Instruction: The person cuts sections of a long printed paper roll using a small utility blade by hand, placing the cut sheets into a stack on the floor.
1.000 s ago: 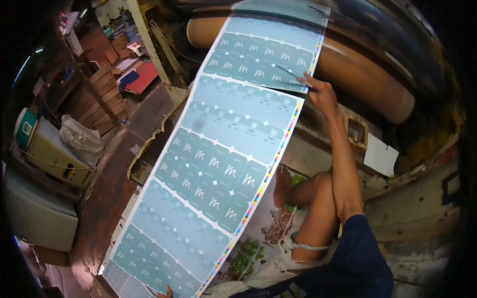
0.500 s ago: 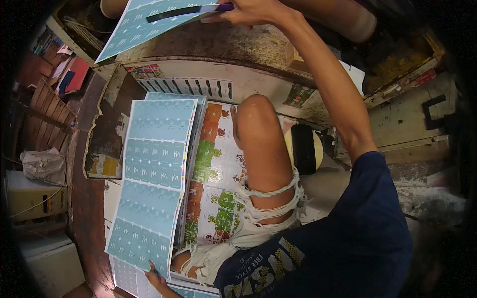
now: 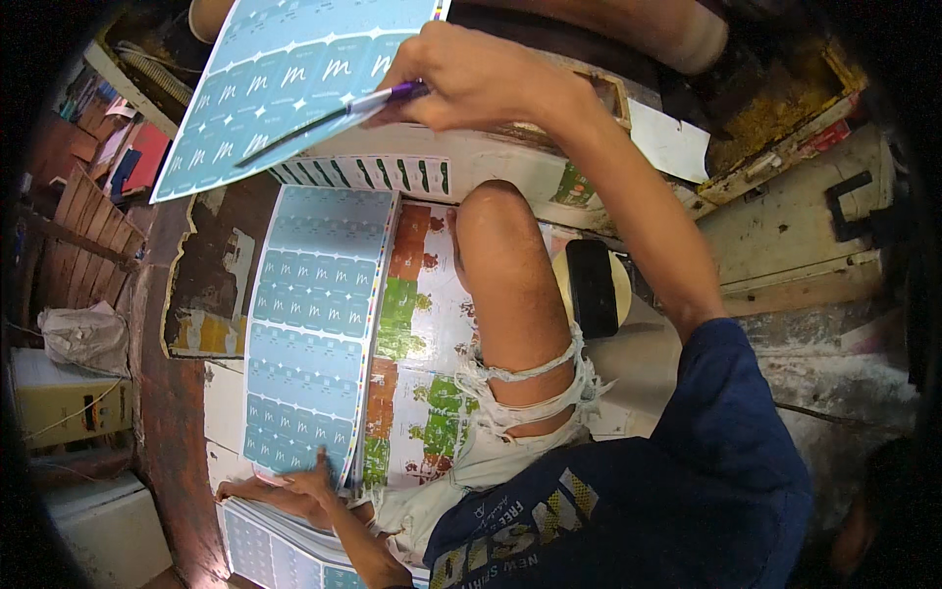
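Observation:
My right hand (image 3: pixel 451 83), raised at the top, grips a thin tool (image 3: pixel 324 126) with a purple handle and a long dark blade. The same hand holds the edge of a teal printed sheet (image 3: pixel 280 88), which hangs tilted over the far end of the stack. The tool lies across this sheet's near edge. Below is a stack of similar teal sheets (image 3: pixel 312 339). My left hand (image 3: pixel 309 481) rests at the near edge of that stack, fingers spread and thumb pointing up over the top sheet.
Another pile of printed sheets (image 3: pixel 280 550) lies at the lower left. Sheets with orange and green prints (image 3: pixel 402 304) lie between the teal stack and my bent leg (image 3: pixel 510 265). A worn bench (image 3: pixel 775 187) with a white paper (image 3: pixel 669 139) runs along the far side.
My right hand has brought the raised sheet and the tool nearer and lower. The left hand has moved up slightly, and the top sheet of the stack now lies straighter.

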`<state>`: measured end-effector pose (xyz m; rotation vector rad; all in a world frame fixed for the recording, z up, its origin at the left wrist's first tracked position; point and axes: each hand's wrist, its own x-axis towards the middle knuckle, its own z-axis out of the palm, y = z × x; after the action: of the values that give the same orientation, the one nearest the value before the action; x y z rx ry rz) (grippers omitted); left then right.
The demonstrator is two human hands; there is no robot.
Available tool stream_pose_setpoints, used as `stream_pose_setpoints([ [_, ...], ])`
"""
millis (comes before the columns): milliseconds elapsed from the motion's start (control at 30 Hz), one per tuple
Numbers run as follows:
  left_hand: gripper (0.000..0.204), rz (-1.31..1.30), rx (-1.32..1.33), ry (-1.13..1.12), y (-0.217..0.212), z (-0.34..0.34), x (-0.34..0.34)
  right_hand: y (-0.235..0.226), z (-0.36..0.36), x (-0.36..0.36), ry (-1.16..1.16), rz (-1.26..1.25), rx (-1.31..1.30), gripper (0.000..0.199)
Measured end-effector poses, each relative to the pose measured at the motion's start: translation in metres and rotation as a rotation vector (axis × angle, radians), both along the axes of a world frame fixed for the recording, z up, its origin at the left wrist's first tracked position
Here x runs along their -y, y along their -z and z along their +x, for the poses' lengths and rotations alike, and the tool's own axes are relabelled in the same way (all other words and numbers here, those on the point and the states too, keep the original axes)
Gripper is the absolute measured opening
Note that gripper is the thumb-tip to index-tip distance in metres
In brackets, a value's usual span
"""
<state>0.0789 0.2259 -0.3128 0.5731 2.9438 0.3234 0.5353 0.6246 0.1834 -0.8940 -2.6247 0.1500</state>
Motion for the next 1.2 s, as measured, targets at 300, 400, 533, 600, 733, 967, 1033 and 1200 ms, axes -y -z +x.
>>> stream_pose_setpoints([
  [300,0.16,-0.363,0.256,-0.083,0.002,0.071,-0.015,0.003,-0.026,0.031,-0.113,-0.02,0.105,0.02],
  [400,0.16,-0.334,0.274,-0.132,0.01,0.07,-0.003,0.001,-0.034,0.041,-0.157,-0.079,0.164,0.022],
  [533,0.16,-0.34,0.219,-0.108,0.006,0.08,-0.011,0.001,-0.035,0.063,-0.243,-0.107,0.073,0.017],
  [600,0.159,-0.362,0.111,-0.003,-0.006,0.093,-0.019,0.011,-0.039,0.078,-0.179,-0.244,0.121,0.013],
  [733,0.122,0.173,0.351,0.416,-0.047,0.111,-0.062,0.035,-0.061,0.101,-0.326,-0.089,0.156,0.011],
  [967,0.065,1.467,2.164,-0.063,-0.284,0.232,-0.18,0.084,-0.057,0.124,-0.365,-0.002,0.205,0.011],
  [1033,0.059,1.452,2.052,-0.01,-0.288,0.228,-0.191,0.098,-0.06,0.129,-0.386,-0.066,0.235,0.013],
  [1200,0.05,1.051,1.595,0.079,-0.268,0.238,-0.194,0.12,-0.053,0.13,-0.353,-0.188,0.295,0.015],
])
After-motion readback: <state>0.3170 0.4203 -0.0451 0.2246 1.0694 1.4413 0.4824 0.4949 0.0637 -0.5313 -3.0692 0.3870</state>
